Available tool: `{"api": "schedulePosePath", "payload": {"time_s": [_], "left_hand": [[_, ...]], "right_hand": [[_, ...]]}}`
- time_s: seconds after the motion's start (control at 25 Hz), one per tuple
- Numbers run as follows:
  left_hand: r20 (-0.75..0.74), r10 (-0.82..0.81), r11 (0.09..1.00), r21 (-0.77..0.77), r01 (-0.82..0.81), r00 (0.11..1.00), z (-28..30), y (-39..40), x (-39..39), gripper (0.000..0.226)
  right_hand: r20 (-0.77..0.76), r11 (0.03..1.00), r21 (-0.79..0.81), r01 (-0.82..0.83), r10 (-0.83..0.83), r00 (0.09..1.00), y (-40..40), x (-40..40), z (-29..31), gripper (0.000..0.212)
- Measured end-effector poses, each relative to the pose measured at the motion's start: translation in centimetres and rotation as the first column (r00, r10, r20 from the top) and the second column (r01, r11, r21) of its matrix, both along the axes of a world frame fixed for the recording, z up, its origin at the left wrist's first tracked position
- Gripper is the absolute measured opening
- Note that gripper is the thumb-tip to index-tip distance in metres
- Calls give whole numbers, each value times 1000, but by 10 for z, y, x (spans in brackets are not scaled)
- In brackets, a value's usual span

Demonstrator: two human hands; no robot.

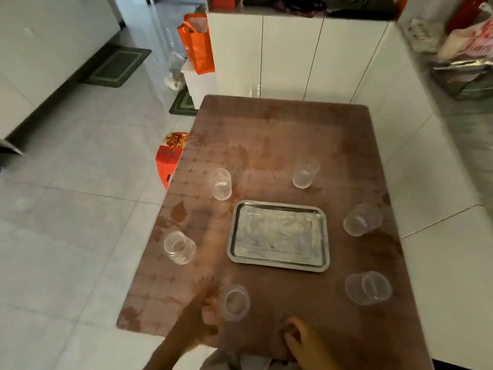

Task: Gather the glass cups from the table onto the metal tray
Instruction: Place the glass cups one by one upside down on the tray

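Note:
An empty metal tray (278, 260) lies in the middle of the brown table (280, 134). Several clear glass cups stand around it: far left (222, 184), far right (305, 173), right (362, 219), near right (368, 288), left (179, 247), and near left (234, 302). My left hand (206, 315) is blurred and open; its fingertips are against the left side of the near left cup, not around it. My right hand (296, 337) rests near the table's front edge, loosely curled, holding nothing.
White cabinets (293, 54) stand behind the table and along its right side. An orange bag (197, 41) sits on a white box at the back left. A red stool (168, 161) pokes out under the table's left edge. Pale tiled floor (66, 209) lies to the left.

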State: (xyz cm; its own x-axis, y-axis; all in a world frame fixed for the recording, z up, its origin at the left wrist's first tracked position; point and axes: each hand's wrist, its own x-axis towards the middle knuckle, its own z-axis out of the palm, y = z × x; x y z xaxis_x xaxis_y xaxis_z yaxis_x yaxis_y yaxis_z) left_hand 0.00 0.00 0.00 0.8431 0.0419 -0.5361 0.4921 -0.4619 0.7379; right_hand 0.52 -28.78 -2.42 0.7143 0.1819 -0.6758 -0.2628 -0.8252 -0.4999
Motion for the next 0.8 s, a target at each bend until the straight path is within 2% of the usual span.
{"api": "schedulePosePath", "payload": {"time_s": [0.08, 0.16, 0.24, 0.28, 0.36, 0.4, 0.44, 0.48, 0.56, 0.6, 0.68, 0.72, 0.8], "left_hand": [[27, -170, 985, 6, 170, 985, 5, -13, 11, 88], [102, -204, 977, 82, 197, 974, 3, -25, 17, 88], [157, -113, 992, 73, 103, 981, 11, -34, 20, 67], [185, -40, 998, 47, 31, 982, 16, -37, 22, 53], [243, 61, 998, -27, -56, 968, 26, -43, 30, 33], [290, 80, 996, -61, -65, 954, 32, -46, 38, 32], [319, 63, 997, -66, -44, 946, 37, -48, 48, 36], [335, 62, 993, -120, -23, 940, 38, -49, 60, 45], [410, -28, 989, -123, 85, 912, 36, -50, 87, 71], [458, -114, 987, -45, 151, 882, 30, -49, 103, 83], [521, -183, 973, -25, 229, 833, 9, -40, 129, 96], [521, -168, 968, -73, 239, 837, -1, -35, 140, 95], [543, -78, 977, -124, 172, 836, -34, -26, 155, 79]], "right_hand": [[-19, 980, 176, 96, -94, 995, 24, 14, 5, 50], [-97, 954, 285, 94, -69, 993, 51, 26, 11, 66], [-199, 913, 363, 186, -119, 973, 67, 35, 8, 55], [-293, 856, 393, 336, -229, 928, 71, 39, 11, 43], [-584, 689, 344, 638, -375, 720, 72, 52, 27, 23], [-712, 595, 299, 746, -381, 590, 71, 64, 33, 32], [-778, 550, 273, 790, -356, 517, 70, 76, 39, 49], [-806, 518, 287, 806, -324, 496, 69, 91, 41, 61], [-802, 432, 391, 813, -274, 531, 71, 121, 42, 67], [-775, 392, 453, 801, -273, 571, 73, 135, 46, 65], [-687, 313, 580, 752, -308, 658, 75, 163, 40, 59], [-637, 282, 634, 720, -337, 693, 74, 177, 31, 55], [-538, 217, 739, 638, -380, 753, 70, 203, 12, 49]]}}
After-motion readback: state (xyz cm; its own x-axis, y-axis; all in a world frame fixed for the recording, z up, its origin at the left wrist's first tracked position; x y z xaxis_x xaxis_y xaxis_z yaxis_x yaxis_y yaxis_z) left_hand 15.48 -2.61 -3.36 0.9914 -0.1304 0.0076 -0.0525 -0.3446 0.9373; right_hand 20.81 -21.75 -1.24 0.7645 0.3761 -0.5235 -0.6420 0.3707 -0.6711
